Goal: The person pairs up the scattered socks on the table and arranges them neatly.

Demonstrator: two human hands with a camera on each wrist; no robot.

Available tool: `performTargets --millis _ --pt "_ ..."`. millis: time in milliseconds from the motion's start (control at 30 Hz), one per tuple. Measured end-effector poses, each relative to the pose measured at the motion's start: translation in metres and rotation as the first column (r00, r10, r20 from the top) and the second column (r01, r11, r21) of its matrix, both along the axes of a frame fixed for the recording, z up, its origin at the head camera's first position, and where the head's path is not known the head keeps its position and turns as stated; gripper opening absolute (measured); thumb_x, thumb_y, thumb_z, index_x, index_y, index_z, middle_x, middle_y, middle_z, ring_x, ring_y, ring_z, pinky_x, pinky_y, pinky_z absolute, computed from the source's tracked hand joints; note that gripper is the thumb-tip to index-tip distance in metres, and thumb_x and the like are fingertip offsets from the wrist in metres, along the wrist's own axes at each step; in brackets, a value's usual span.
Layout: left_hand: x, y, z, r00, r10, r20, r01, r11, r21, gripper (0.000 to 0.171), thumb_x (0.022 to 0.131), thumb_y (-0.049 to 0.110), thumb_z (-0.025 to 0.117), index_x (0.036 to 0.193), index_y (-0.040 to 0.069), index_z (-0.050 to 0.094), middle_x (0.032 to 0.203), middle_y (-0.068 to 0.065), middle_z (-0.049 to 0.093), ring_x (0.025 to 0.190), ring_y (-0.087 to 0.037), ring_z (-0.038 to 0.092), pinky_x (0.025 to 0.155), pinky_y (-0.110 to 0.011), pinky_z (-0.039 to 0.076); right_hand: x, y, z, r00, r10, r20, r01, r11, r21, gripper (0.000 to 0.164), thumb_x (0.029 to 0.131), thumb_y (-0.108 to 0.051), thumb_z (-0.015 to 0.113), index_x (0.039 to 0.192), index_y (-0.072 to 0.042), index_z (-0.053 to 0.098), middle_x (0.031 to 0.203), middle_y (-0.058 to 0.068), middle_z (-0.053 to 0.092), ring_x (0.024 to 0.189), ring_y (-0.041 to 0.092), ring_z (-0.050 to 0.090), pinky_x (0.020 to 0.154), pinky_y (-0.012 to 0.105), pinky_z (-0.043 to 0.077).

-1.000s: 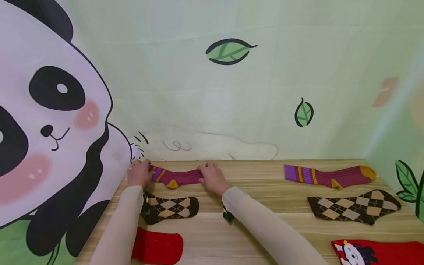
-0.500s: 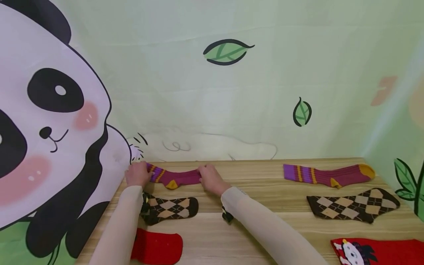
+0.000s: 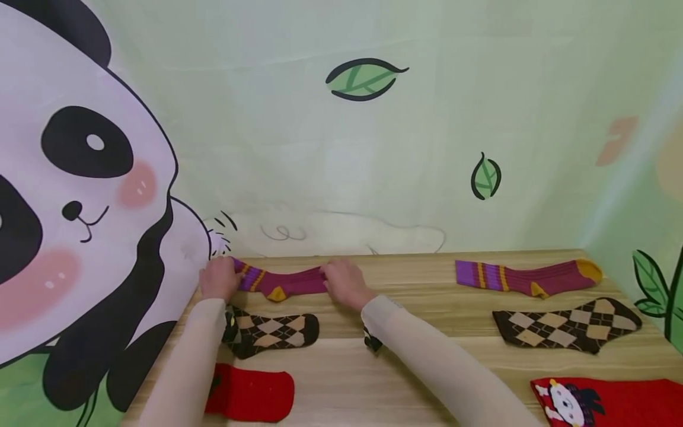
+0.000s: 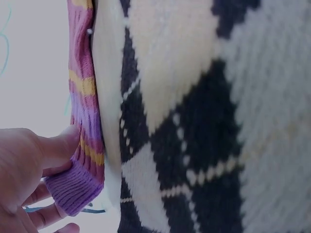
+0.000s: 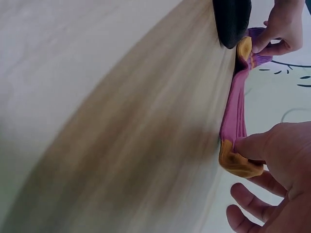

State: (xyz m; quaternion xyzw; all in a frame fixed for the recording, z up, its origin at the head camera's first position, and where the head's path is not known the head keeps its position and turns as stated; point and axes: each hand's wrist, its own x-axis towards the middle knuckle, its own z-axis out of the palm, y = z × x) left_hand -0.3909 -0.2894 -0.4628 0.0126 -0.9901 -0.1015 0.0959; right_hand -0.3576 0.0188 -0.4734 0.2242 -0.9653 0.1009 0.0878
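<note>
A purple and maroon striped sock (image 3: 290, 282) with a mustard heel and toe lies lengthwise near the back edge of the table. My left hand (image 3: 219, 277) pinches its purple cuff (image 4: 77, 187), thumb on one side and fingers on the other. At the opposite end, my right hand (image 3: 348, 284) holds the mustard toe (image 5: 238, 162) between thumb and fingers. In the head view that toe is hidden behind the right hand. Just in front lies a brown-black argyle sock (image 3: 277, 333), its left end partly covered by the left wrist.
A red sock (image 3: 256, 394) lies nearer, beside the left sleeve. On the right are another purple striped sock (image 3: 528, 279), another argyle sock (image 3: 568, 326) and a red sock with a cartoon figure (image 3: 613, 403). A panda-printed backdrop (image 3: 368, 160) stands behind the wooden table (image 3: 416, 367).
My right hand has shifted slightly right, still gripping the toe end. The left hand keeps its hold on the cuff. The head view has drifted a little.
</note>
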Motion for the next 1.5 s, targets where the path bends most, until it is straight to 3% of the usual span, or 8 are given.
performTargets --millis 267,400,533,933,1500 --pt "0.004 -0.004 0.009 0.995 -0.046 -0.089 0.044 0.999 -0.029 0.018 0.09 0.011 0.071 0.08 -0.004 0.07 0.091 -0.026 0.069 0.089 -0.047 0.058 0.079 -0.064 0.047 0.0 0.005 0.006 1.0 0.028 -0.002 -0.028 0.991 -0.131 0.024 0.098 -0.015 0.07 0.121 -0.008 0.074 0.107 0.005 0.071 0.098 0.021 0.067 0.083 0.036 0.057" --pt "0.006 -0.007 0.011 0.994 -0.056 -0.096 0.053 0.998 -0.035 0.012 0.09 0.005 0.069 0.092 -0.005 0.075 0.097 -0.026 0.069 0.092 -0.046 0.059 0.081 -0.064 0.047 0.002 0.006 0.008 0.998 0.044 -0.037 -0.049 0.985 -0.167 0.024 0.098 -0.01 0.07 0.122 -0.007 0.073 0.103 0.005 0.068 0.092 0.019 0.065 0.082 0.034 0.057" --pt "0.008 -0.01 0.014 0.994 -0.063 -0.091 0.063 0.998 -0.001 0.018 0.09 0.0 0.068 0.105 -0.007 0.074 0.104 -0.027 0.07 0.096 -0.045 0.063 0.084 -0.062 0.048 0.004 0.007 0.013 0.996 0.065 -0.065 -0.075 0.981 -0.18 0.026 0.097 -0.006 0.069 0.123 -0.006 0.072 0.104 0.007 0.068 0.092 0.019 0.065 0.081 0.033 0.057" --pt "0.014 -0.01 0.029 0.991 -0.082 -0.106 0.092 0.991 0.094 0.024 0.088 -0.008 0.066 0.112 -0.011 0.07 0.112 -0.031 0.064 0.099 -0.045 0.064 0.087 -0.058 0.053 0.009 0.01 0.027 0.984 0.124 -0.126 -0.145 0.973 -0.18 0.032 0.095 0.005 0.064 0.126 -0.001 0.069 0.117 0.012 0.069 0.106 0.024 0.067 0.092 0.033 0.057" --pt "0.028 -0.008 0.033 0.984 -0.075 -0.161 0.095 0.988 0.123 0.023 0.092 -0.008 0.058 0.113 -0.012 0.069 0.115 -0.03 0.062 0.101 -0.046 0.063 0.088 -0.058 0.053 0.019 0.015 0.041 0.964 0.21 -0.162 -0.231 0.966 -0.12 0.029 0.095 0.002 0.067 0.124 0.0 0.07 0.114 0.012 0.069 0.101 0.024 0.068 0.086 0.032 0.058"
